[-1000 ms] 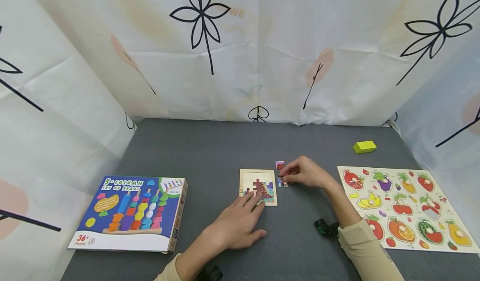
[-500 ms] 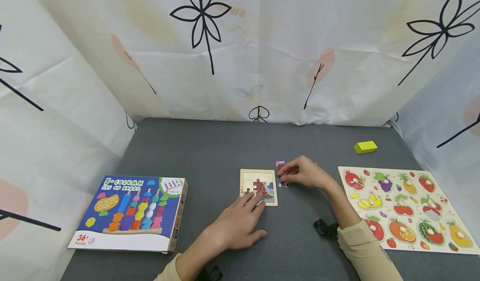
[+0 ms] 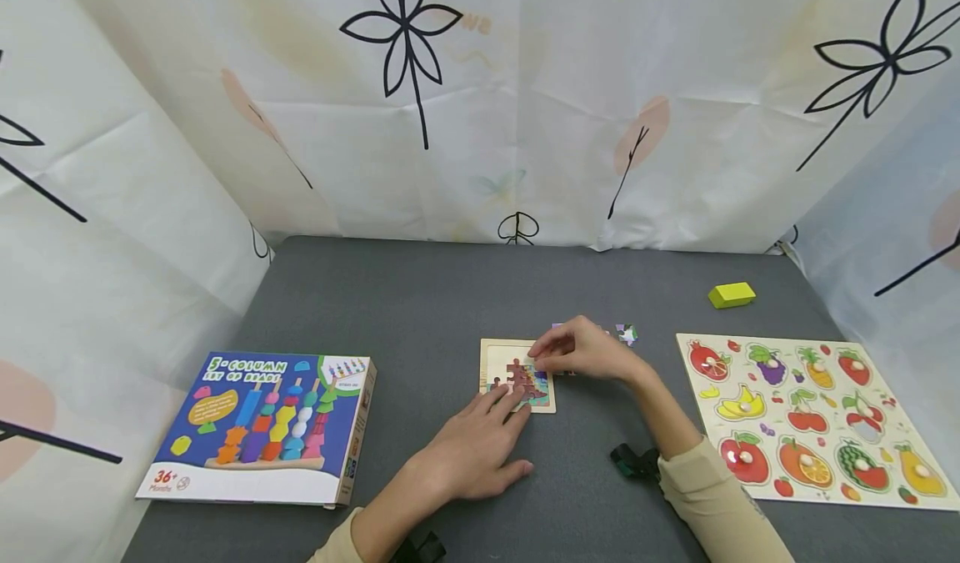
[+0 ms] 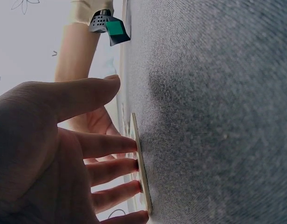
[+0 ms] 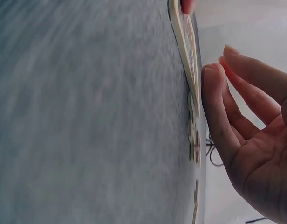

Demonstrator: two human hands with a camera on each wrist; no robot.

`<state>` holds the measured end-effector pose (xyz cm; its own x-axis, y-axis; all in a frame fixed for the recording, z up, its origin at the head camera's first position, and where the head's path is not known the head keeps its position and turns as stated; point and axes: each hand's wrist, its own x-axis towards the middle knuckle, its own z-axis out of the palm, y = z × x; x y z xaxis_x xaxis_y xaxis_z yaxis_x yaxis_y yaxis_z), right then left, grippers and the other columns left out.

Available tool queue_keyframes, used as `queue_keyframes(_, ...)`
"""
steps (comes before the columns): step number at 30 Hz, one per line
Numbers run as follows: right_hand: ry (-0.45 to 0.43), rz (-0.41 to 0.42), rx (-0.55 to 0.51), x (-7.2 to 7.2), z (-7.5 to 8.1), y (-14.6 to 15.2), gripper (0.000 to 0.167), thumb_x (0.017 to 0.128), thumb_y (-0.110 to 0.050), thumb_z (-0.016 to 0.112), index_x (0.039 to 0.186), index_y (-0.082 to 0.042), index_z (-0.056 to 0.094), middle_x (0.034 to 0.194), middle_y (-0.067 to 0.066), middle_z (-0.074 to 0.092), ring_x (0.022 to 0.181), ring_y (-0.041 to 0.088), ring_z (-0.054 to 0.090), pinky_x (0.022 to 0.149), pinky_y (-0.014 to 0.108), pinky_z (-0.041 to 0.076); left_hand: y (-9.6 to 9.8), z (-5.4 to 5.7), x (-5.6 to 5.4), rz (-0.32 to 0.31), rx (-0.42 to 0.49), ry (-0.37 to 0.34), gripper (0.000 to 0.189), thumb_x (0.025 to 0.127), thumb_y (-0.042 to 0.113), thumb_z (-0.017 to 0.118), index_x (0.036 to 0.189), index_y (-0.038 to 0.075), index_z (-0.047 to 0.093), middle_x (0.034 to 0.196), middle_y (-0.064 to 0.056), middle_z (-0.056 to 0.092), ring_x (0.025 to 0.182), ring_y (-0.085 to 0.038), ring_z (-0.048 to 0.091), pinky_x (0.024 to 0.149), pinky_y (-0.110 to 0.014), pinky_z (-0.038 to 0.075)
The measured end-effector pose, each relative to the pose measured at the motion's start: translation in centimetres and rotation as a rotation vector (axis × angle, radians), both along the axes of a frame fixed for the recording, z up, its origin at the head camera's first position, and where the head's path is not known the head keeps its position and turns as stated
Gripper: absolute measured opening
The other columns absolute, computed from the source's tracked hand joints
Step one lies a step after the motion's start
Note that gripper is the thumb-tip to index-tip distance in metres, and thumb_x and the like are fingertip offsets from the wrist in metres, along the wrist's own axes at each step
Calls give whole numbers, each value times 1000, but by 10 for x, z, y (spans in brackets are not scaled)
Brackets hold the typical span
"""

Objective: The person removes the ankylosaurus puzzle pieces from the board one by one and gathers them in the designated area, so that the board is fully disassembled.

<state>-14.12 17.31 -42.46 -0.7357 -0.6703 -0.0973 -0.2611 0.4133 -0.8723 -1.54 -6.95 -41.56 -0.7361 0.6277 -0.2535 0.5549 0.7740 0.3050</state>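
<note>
A small wooden puzzle tray (image 3: 517, 343) lies in the middle of the table, with several dinosaur-picture pieces set in its lower right part. My left hand (image 3: 480, 446) lies flat, its straight fingertips resting on the tray's near edge. The left wrist view shows those fingers (image 4: 116, 169) extended against the tray rim. My right hand (image 3: 585, 350) is over the tray's upper right side, thumb and fingertips together, pinching a puzzle piece that the fingers hide. In the right wrist view the pinching right hand (image 5: 255, 121) is close beside the tray edge.
Loose puzzle pieces lie right of the tray, one piece (image 3: 627, 334) beyond the right hand. A blue bead-set box (image 3: 258, 429) stands at left. A fruit peg board (image 3: 813, 421) lies at right, with a yellow block (image 3: 731, 295) behind it.
My right hand has moved left from the loose pieces to over the tray, uncovering a piece behind it. The left hand has stayed in place on the tray.
</note>
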Motion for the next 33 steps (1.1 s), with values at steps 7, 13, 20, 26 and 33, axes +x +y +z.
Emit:
queue_keyframes(7, -69, 27, -11, -2, -3, -17, 19, 99, -4, 77, 115, 5, 79, 107, 22, 83, 88, 6, 76, 77, 19, 60, 0, 0, 1, 2, -5, -1, 73, 106, 53, 65, 164, 14, 48, 178, -2, 36, 168, -28, 31, 134, -53, 35)
queue_keyframes(13, -33, 15, 42, -2, -1, -26, 17, 99, -5, 77, 111, 6, 80, 100, 21, 83, 82, 7, 74, 71, 20, 58, 0, 1, 1, -3, -10, 11, 72, 105, 54, 66, 163, 14, 48, 177, -2, 38, 167, -28, 32, 134, -54, 36)
queue_keyframes(20, 27, -19, 138, -1, 4, -35, 12, 95, -8, 80, 103, 2, 82, 89, 12, 82, 73, 5, 70, 66, 21, 56, 0, 1, 0, -6, -18, 18, 73, 105, 55, 66, 163, 15, 49, 176, -2, 38, 167, -28, 32, 133, -53, 37)
queue_keyframes(26, 47, -37, 171, 0, 4, -38, 14, 94, -14, 84, 100, -2, 79, 87, 7, 78, 73, 5, 67, 66, 21, 56, 0, 0, 0, -3, -13, 27, 71, 105, 54, 66, 163, 15, 50, 175, -2, 40, 166, -28, 34, 132, -53, 38)
queue_keyframes(33, 47, -21, 113, 3, 5, -35, 10, 94, -7, 82, 100, -2, 77, 92, 11, 80, 80, 10, 73, 71, 21, 60, -1, -2, 0, -11, 6, 23, 70, 106, 52, 66, 163, 14, 50, 175, -2, 39, 166, -29, 34, 132, -54, 38)
